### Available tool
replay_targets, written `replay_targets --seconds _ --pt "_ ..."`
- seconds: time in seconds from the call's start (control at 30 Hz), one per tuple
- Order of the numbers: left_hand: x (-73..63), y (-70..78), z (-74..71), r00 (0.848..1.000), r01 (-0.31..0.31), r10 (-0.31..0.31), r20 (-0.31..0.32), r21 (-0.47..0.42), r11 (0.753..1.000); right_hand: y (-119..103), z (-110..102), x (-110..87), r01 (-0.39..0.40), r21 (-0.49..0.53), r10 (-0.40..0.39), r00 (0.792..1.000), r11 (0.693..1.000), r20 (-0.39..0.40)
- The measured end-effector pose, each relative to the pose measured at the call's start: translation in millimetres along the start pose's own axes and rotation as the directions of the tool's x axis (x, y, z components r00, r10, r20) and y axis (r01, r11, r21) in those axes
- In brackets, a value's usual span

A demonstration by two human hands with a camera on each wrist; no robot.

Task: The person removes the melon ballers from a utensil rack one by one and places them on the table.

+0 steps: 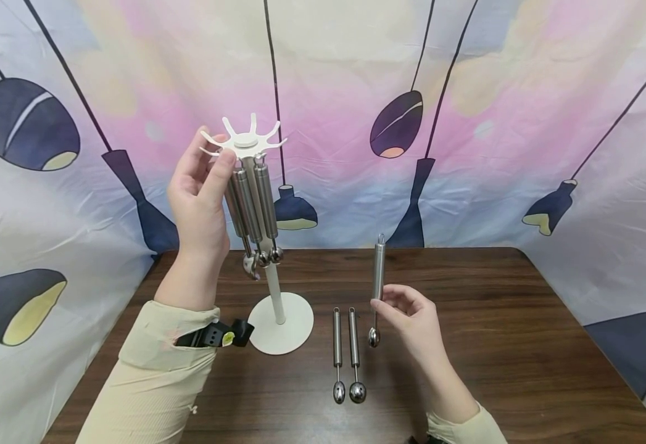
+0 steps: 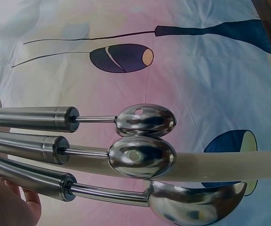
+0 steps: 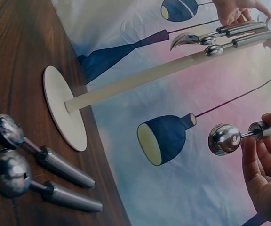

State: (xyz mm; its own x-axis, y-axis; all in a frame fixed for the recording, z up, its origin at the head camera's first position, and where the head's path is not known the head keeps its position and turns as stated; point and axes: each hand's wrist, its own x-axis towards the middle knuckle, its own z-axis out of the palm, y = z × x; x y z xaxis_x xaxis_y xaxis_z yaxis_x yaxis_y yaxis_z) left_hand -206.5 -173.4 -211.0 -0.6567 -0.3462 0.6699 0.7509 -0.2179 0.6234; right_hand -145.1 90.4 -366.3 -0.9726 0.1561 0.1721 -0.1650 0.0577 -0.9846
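A white stand (image 1: 274,287) has a ring of curved hooks (image 1: 246,143) at its top. My left hand (image 1: 197,197) pinches the ring's left side between thumb and fingers. Three steel-handled tools hang from the hooks beside that hand: two melon ballers (image 2: 142,157) with small holes in their bowls, and a scoop (image 2: 196,202) with a longer, curved head. Right of the stand, my right hand (image 1: 411,314) holds another melon baller (image 1: 379,271) by the lower end of its handle, upright, bowl down. In the right wrist view its round bowl (image 3: 224,140) shows below the fingers.
Two more melon ballers, one narrow (image 1: 338,354) and one rounder (image 1: 356,364), lie side by side on the dark wooden table (image 1: 522,345), handles pointing away. The stand's round base (image 1: 295,336) is left of them. A patterned cloth (image 1: 334,74) hangs behind the table.
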Motion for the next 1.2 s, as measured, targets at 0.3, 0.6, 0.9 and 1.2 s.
replay_targets --seconds 0.3,0.6,0.9,1.2 --pt "-1.3 -1.1 -1.5 1.000 0.001 -0.001 -0.001 0.010 1.000 11.3 -2.4 -3.7 -0.068 0.032 0.067 0.998 0.997 0.009" --pt "0.1 -0.7 -1.3 1.000 -0.007 0.007 0.000 0.019 1.000 24.6 -6.6 -4.7 -0.099 0.035 0.098 0.995 0.995 0.033" --pt "-0.6 1.2 0.2 1.000 0.015 -0.015 -0.013 0.010 1.000 33.2 -8.0 -4.7 -0.147 0.008 0.146 0.988 0.989 0.054" --pt "-0.2 -0.1 -0.4 1.000 0.014 -0.014 -0.015 0.019 1.000 46.7 -11.2 -5.0 -0.205 0.006 0.204 0.975 0.979 0.082"
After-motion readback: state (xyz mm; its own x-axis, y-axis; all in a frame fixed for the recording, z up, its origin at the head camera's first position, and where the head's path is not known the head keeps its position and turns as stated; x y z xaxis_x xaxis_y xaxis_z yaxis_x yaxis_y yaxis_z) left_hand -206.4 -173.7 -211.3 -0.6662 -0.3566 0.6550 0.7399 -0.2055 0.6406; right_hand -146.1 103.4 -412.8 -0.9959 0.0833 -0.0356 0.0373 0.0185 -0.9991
